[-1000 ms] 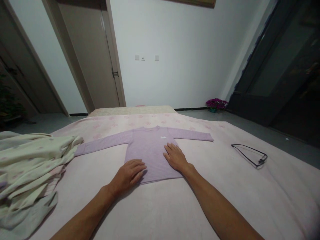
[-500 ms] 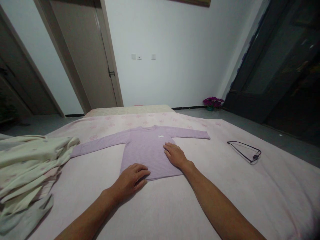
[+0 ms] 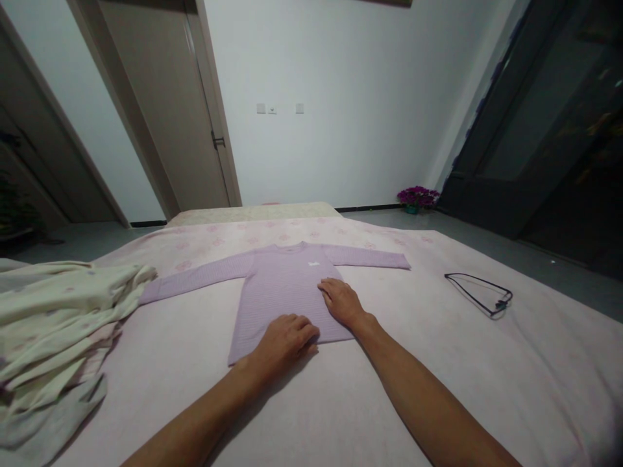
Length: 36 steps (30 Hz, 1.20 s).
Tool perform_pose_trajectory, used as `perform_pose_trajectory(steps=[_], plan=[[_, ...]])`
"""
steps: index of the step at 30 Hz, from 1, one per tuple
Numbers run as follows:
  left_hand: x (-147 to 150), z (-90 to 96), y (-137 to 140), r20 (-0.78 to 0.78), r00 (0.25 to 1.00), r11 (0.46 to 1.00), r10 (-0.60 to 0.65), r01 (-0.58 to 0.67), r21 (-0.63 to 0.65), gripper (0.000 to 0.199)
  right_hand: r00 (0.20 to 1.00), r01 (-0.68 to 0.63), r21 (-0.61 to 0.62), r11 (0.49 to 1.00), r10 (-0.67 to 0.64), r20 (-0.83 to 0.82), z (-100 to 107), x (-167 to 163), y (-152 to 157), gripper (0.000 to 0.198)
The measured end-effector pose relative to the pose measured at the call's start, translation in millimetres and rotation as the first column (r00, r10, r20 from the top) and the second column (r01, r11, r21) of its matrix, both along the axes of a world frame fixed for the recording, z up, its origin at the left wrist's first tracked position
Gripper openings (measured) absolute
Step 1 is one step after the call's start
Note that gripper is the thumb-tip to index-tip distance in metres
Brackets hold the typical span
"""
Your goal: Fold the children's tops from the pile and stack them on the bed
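A light purple long-sleeved shirt (image 3: 282,285) lies spread flat, its collar away from me and both sleeves stretched out sideways. A small white mark shows on its chest. My left hand (image 3: 289,337) rests over the middle of the bottom hem, fingers extended and slightly curved, gripping nothing. Flat on the right side of the shirt's body lies my right hand (image 3: 342,301), with its fingers stretched toward the chest. The end of the left sleeve touches a heap of cream cloth (image 3: 73,311).
Under everything is a pale pink sheet (image 3: 413,363). Black-framed glasses (image 3: 479,292) lie on it at the right. A wall, a door (image 3: 165,104) and a pot of purple flowers (image 3: 417,198) stand beyond the far edge.
My left hand has slid right along the hem toward its middle, uncovering the bottom left corner of the shirt. My right hand stays in nearly the same place.
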State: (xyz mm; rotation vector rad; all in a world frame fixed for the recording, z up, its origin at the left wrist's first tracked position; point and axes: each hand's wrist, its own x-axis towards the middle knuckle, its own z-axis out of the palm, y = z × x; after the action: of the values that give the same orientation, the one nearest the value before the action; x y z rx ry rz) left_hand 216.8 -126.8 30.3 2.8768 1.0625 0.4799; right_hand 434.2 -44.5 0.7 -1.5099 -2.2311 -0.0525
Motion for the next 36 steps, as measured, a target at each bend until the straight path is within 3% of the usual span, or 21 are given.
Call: perform_pose_trajectory(steps=[5, 9, 13, 16, 18, 20, 21, 22, 24, 26, 28, 32, 36], plan=[[27.5, -3.9, 11.8, 0.003, 0.999, 0.999, -0.037, 0.037, 0.003, 0.011, 1.000, 0.006, -0.044, 0.999, -0.007, -0.014, 0.5, 1.3, -1.1, 0.033], [29.6, -11.1, 15.0, 0.167, 0.984, 0.994, 0.063, -0.047, -0.097, 0.012, 0.995, 0.022, -0.092, 0.995, -0.031, -0.100, 4.8, 2.5, 1.2, 0.034], [26.5, -14.3, 18.0, 0.278, 0.942, 0.959, 0.188, -0.114, -0.261, 0.014, 0.960, 0.004, -0.074, 0.997, -0.024, -0.278, 26.8, 2.4, 3.3, 0.031], [26.4, -13.6, 20.5, 0.290, 0.925, 0.930, 0.246, -0.142, -0.338, 0.016, 0.911, -0.139, -0.098, 0.985, 0.089, -0.402, 52.3, 4.4, -6.4, 0.024], [27.0, -13.6, 22.0, 0.302, 0.915, 0.921, 0.267, -0.151, -0.359, 0.016, 0.880, -0.306, -0.212, 0.928, 0.190, -0.435, 68.5, 8.3, -20.8, 0.022], [27.7, -14.6, 23.3, 0.310, 0.905, 0.913, 0.291, -0.166, -0.373, 0.018, 0.873, -0.444, -0.379, 0.812, 0.297, -0.388, 80.7, 13.7, -39.0, 0.021], [28.0, -15.3, 23.8, 0.310, 0.902, 0.908, 0.301, -0.172, -0.381, 0.019, 0.880, -0.463, -0.444, 0.767, 0.341, -0.329, 84.8, 16.4, -48.5, 0.021], [28.2, -16.0, 24.3, 0.307, 0.900, 0.904, 0.309, -0.177, -0.390, 0.020, 0.895, -0.446, -0.482, 0.754, 0.370, -0.249, 87.2, 18.8, -57.5, 0.021], [28.5, -16.8, 24.8, 0.303, 0.899, 0.897, 0.315, -0.178, -0.405, 0.020, 0.928, -0.342, -0.477, 0.810, 0.371, -0.036, 87.2, 21.7, -72.8, 0.021], [28.6, -16.4, 24.7, 0.310, 0.900, 0.898, 0.308, -0.167, -0.408, 0.019, 0.934, -0.230, -0.389, 0.892, 0.314, 0.169, 81.5, 21.7, -83.2, 0.019], [28.3, -15.0, 24.0, 0.316, 0.901, 0.903, 0.298, -0.158, -0.400, 0.017, 0.914, -0.171, -0.305, 0.937, 0.267, 0.306, 72.6, 19.3, -88.6, 0.020], [28.0, -13.0, 20.2, 0.332, 0.907, 0.931, 0.259, -0.143, -0.336, 0.016, 0.883, -0.161, -0.259, 0.952, 0.256, 0.393, 60.3, 14.1, -90.8, 0.022], [29.1, -15.7, 14.1, 0.304, 0.943, 0.985, 0.132, -0.090, -0.149, 0.014, 0.888, -0.200, -0.294, 0.935, 0.300, 0.349, 66.9, 18.2, -92.4, 0.020]])
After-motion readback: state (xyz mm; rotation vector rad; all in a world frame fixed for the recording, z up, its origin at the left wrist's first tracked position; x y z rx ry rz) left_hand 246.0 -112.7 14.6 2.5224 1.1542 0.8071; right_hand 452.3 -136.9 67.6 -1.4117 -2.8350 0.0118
